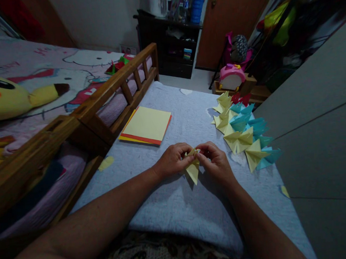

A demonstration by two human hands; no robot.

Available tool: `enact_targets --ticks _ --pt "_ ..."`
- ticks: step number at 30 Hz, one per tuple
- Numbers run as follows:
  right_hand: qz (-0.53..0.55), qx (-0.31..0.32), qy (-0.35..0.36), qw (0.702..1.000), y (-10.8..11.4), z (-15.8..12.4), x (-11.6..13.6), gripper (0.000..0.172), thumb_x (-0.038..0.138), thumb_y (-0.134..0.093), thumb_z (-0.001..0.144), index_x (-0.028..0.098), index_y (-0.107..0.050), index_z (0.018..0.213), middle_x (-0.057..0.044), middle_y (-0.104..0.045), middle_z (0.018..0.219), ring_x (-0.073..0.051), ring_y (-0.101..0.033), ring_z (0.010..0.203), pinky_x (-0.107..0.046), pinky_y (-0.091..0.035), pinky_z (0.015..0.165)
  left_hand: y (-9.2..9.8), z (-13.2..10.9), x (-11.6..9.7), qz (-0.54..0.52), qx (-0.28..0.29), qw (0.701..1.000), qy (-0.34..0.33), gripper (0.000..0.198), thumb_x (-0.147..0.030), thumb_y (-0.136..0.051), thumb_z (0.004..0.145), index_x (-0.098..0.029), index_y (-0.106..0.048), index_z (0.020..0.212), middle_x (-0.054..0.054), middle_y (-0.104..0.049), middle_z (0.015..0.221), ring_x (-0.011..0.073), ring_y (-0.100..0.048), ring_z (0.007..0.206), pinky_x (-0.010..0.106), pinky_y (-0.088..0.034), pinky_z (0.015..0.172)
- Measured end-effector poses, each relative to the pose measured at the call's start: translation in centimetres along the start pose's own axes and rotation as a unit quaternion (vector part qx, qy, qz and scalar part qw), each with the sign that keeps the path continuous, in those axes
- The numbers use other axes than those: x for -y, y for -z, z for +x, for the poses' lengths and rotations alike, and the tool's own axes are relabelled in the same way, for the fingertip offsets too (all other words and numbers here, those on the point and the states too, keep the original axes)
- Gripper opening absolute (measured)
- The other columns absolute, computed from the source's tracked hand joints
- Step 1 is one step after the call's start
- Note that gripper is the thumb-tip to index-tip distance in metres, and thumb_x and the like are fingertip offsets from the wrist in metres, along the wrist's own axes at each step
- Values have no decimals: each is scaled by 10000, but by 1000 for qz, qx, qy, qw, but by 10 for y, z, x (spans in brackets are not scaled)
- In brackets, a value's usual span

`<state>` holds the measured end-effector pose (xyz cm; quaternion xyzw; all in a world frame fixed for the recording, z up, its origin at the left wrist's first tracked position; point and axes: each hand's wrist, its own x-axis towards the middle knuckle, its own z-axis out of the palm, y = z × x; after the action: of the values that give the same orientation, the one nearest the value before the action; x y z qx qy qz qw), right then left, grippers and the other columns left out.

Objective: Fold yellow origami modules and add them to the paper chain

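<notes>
1. So the thing in hand is a small pale yellow folded paper (193, 172): flat facets, a crease or two, narrowing to a sharp tip. Fingers cover much of its upper end.
2. Grip-wise, both are closed on it. The left hand (175, 160) pinches the upper left, the right hand (216, 162) the upper right.
3. It's over the pale blue cloth (164, 214), between the square paper stack (147, 123) and the yellow and blue folded pieces (239, 138). Can't tell if the tip touches down.
4. Writing: pink lettering on the bedding (92, 74), too skewed for me to read.
5. Tip points back toward the person; long axis runs roughly from fingertips to lap.
</notes>
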<state>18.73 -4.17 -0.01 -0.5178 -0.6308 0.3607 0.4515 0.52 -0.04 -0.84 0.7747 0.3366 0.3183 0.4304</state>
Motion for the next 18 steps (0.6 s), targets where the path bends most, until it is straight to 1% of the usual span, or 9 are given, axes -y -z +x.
enact_targets --ticks 2,4,8,13,15,17,18 --pt "11 3 -6 1000 -1 0 0 74 282 -634 849 211 -653 842 -1 -579 778 -156 -561 710 -297 -449 659 0 0 0 2 6 1000 -7 169 -289 -596 885 -165 -632 776 -1 -576 734 146 -527 710 268 -376 654" --pt "20 2 -8 1000 -1 -1 1 94 281 -633 855 212 -638 791 1 -588 762 -157 -560 703 -301 -445 662 -1 0 -1 7 8 1000 -12 176 -285 -593 883 -166 -619 756 -9 -555 715 144 -517 700 270 -369 652" --pt "27 -15 0 1000 0 -2 3 118 268 -636 868 211 -646 766 6 -588 750 -153 -549 704 -298 -433 670 0 0 -3 20 16 999 -19 183 -272 -603 873 -172 -597 720 -14 -539 701 149 -511 711 282 -375 681" --pt "24 -52 24 998 6 -2 4 149 245 -646 881 213 -648 735 21 -558 727 -144 -519 700 -293 -405 673 2 0 -4 54 28 998 -16 70 -240 -641 850 -190 -657 805 6 -608 751 198 -539 830 328 -411 790" --pt "20 -69 33 997 8 -3 5 154 244 -650 885 215 -656 733 24 -549 721 -142 -510 699 -292 -395 673 2 0 -4 60 19 998 -26 41 -227 -641 853 -200 -666 836 18 -645 822 213 -550 900 362 -416 870" --pt "17 -87 34 995 9 -3 6 155 250 -649 890 217 -663 739 24 -546 720 -143 -506 700 -293 -393 674 2 0 -4 58 -14 998 -38 39 -224 -645 849 -207 -665 878 44 -658 990 227 -551 1008 390 -413 937" --pt "18 -97 32 995 10 -4 7 154 256 -646 893 218 -663 744 24 -546 721 -144 -507 701 -293 -394 675 2 0 -4 53 -39 997 -36 72 -234 -646 849 -208 -661 915 58 -636 1079 228 -546 1040 387 -425 932"
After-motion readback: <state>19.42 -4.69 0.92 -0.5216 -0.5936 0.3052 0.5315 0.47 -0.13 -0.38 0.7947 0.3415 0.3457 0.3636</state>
